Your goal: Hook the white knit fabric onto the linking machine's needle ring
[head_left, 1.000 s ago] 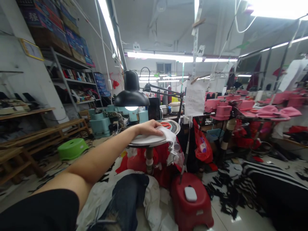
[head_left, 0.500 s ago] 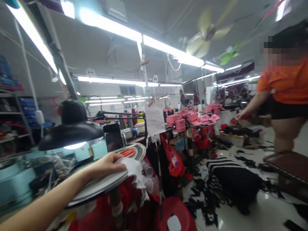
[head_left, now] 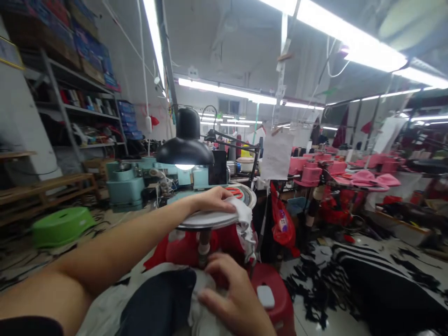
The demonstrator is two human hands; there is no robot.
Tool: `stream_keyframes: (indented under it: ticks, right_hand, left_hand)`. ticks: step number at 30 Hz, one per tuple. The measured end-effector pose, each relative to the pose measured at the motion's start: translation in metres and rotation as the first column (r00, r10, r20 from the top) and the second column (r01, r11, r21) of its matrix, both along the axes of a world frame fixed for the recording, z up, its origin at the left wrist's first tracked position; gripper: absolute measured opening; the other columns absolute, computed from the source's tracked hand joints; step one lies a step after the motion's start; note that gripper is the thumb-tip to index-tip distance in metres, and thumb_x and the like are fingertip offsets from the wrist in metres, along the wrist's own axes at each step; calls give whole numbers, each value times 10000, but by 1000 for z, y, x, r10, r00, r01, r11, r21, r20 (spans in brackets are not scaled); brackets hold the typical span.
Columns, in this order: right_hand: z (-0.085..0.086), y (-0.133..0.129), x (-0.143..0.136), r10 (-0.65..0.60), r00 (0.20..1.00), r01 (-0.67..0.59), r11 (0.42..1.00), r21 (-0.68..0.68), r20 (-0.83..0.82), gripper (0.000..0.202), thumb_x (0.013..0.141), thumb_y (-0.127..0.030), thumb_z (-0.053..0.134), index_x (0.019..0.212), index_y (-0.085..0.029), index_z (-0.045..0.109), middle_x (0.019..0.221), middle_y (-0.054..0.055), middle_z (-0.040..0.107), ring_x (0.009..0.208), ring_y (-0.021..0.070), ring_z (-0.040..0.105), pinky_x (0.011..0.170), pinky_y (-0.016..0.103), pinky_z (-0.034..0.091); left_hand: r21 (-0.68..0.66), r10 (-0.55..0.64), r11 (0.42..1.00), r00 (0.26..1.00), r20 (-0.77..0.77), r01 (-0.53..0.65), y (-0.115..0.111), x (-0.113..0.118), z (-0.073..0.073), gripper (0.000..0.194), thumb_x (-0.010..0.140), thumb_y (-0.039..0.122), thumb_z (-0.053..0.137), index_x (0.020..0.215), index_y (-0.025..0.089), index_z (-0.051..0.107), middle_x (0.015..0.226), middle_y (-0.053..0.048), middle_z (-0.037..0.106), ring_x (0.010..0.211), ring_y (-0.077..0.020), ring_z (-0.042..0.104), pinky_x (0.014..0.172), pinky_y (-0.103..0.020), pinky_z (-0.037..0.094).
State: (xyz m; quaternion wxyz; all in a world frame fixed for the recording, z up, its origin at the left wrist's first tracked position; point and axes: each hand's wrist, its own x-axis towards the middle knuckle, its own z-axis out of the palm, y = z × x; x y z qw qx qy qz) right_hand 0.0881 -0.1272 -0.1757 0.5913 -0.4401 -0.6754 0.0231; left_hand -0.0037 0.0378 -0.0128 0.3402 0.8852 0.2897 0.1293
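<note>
My left hand (head_left: pixel 213 200) rests at the right side of a round plate-like table (head_left: pixel 210 218), its fingers over a white ruffled cloth (head_left: pixel 244 217) that hangs down from the edge. Whether the fingers grip the cloth is hard to make out. Orange-red scissors (head_left: pixel 235 192) lie just beyond them. Lower down, my right hand (head_left: pixel 233 291) is raised with thumb and fingers apart and nothing between them. It is above grey-white and dark fabric (head_left: pixel 161 303) at the bottom of the view.
A black lamp (head_left: pixel 185 144) hangs over the round table. A red stool (head_left: pixel 276 298) bearing a white object stands at lower right, beside black scraps and striped cloth (head_left: pixel 381 284). A green stool (head_left: pixel 63 226) is at left.
The view has turned left, so the shelves and green stool show and the person in orange is out of view. My right hand has come into view. My left hand stays at the white cloth.
</note>
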Motion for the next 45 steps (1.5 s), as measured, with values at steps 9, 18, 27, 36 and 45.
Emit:
stream_keyframes:
  ticks: [9, 18, 27, 36, 45]
  right_hand:
    - [15, 44, 34, -258, 966, 259, 949, 183, -26, 654, 927, -469, 545, 1478, -158, 381, 1361, 187, 590, 1274, 339, 548, 1016, 529, 475]
    - [66, 61, 76, -279, 957, 261, 947, 184, 75, 401, 973, -258, 448, 1319, -171, 629, 1121, 117, 758, 948, 230, 742, 855, 308, 582]
    - [54, 61, 78, -39, 987, 56, 992, 112, -154, 701, 883, -266, 628, 1521, -168, 356, 1193, 138, 713, 833, 203, 736, 765, 317, 626]
    - [30, 47, 82, 108, 852, -89, 994, 61, -513, 930, 771, -324, 783, 1550, -227, 283, 1389, 146, 594, 860, 216, 763, 752, 304, 651]
    - [49, 56, 75, -39, 996, 18, 965, 261, 76, 520, 913, -176, 529, 1424, -273, 522, 1184, 85, 726, 1080, 249, 694, 990, 436, 556]
  left_hand:
    - [55, -86, 995, 996, 26, 84, -9, 4, 2, 433, 798, 510, 653, 918, 101, 723, 789, -19, 652, 721, -153, 584, 635, -208, 435]
    - [-50, -122, 992, 975, -185, 115, -22, -15, 24, 346, 719, 450, 766, 848, 134, 715, 699, 3, 647, 607, -133, 561, 533, -193, 405]
    - [-5, -70, 998, 996, -59, 70, -27, -18, 6, 386, 789, 469, 690, 946, 116, 712, 773, -20, 652, 659, -135, 564, 577, -192, 428]
    - [-20, -79, 997, 996, -32, 79, -25, -14, 3, 377, 737, 476, 751, 782, 105, 703, 705, 3, 619, 666, -125, 543, 606, -189, 425]
    - [-57, -86, 995, 989, -123, 79, -20, -6, 16, 376, 732, 473, 756, 816, 110, 711, 687, -1, 634, 609, -125, 547, 530, -188, 397]
